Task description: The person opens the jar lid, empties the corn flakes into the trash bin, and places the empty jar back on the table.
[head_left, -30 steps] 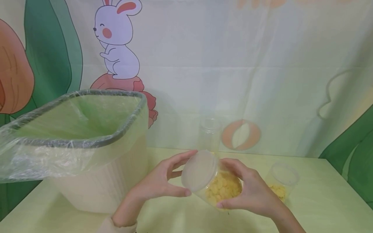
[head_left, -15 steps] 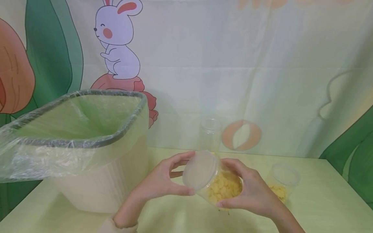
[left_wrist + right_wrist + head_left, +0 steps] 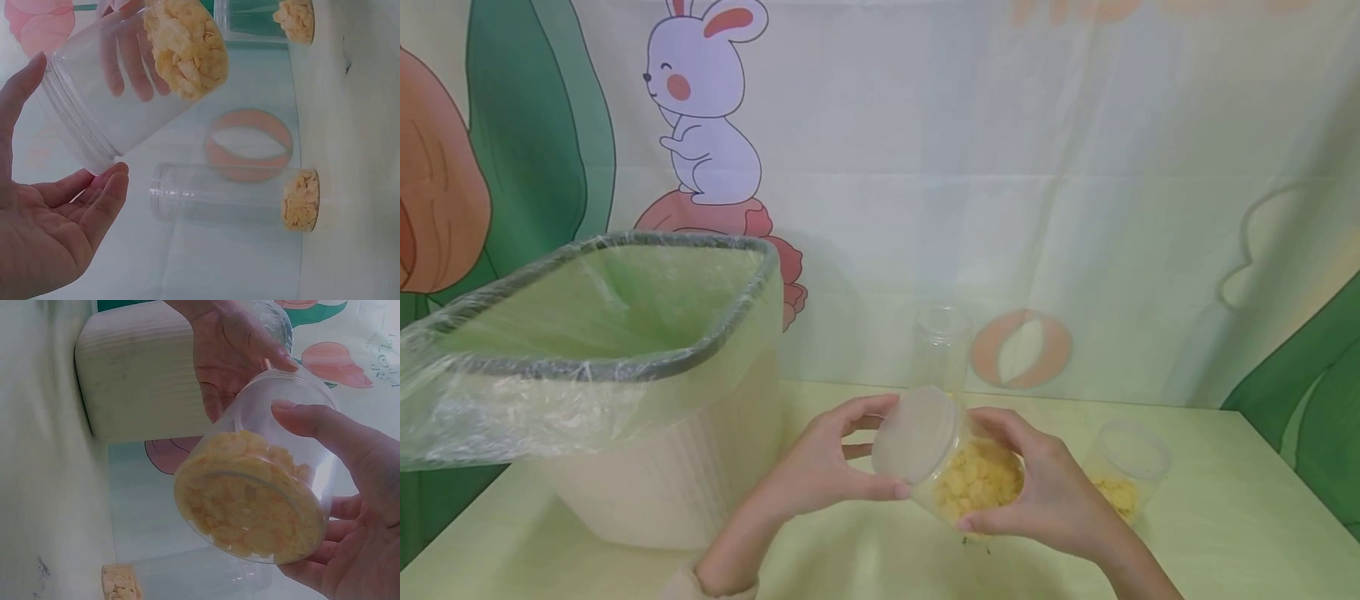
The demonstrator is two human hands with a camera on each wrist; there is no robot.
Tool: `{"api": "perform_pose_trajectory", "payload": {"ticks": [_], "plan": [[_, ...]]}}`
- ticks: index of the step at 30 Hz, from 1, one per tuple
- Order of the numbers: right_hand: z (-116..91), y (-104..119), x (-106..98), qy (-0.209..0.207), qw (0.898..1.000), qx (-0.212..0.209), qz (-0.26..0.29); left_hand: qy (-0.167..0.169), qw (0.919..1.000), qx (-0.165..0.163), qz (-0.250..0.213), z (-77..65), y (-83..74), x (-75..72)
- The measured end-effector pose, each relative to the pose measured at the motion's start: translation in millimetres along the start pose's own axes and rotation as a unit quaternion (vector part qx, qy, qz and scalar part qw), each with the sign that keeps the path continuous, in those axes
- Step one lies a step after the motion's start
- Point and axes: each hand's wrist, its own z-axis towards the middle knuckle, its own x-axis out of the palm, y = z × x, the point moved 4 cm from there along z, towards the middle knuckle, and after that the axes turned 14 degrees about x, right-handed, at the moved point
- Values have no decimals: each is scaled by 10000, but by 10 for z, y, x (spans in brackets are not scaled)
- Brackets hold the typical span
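A clear plastic jar, partly filled with yellow flakes, is held tilted above the table, its lidded end toward the left hand. My right hand grips the jar body, the thumb on the near side and the fingers round the far side. My left hand holds the frosted lid by its rim between thumb and fingertips; the lid sits on the jar's mouth. In the right wrist view, flakes lie against the jar's base and lower wall.
A bin lined with a clear plastic bag stands at the left. Behind the hands is a tall clear jar with flakes at its bottom. Another jar of flakes stands at the right. A printed cloth hangs behind the table.
My left hand has shifted slightly to the right, and the lid has turned or tilted a little with it. My right hand has stayed nearly still.
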Motion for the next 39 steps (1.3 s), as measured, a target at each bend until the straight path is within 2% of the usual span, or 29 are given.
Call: {"api": "perform_pose_trajectory", "payload": {"ticks": [8, 14, 24, 31, 39], "plan": [[0, 4, 4, -12, 10000, 67, -43, -268, 9988, -355, 213, -10, -17, 24], [1, 1, 0, 14, 10000, 19, 72, -261, 9987, -387, 204, -17, -30, 40], [-5, -1, -14, 50, 9998, -36, 179, 423, 9989, 122, -163, -52, -35, -3], [-11, 11, -13, 94, 9997, -39, 208, 894, 9887, 746, -944, -35, -33, -29], [-19, 24, -8, 189, 9995, -27, 249, 955, 9830, 995, -1215, -22, 2, -28]]}}
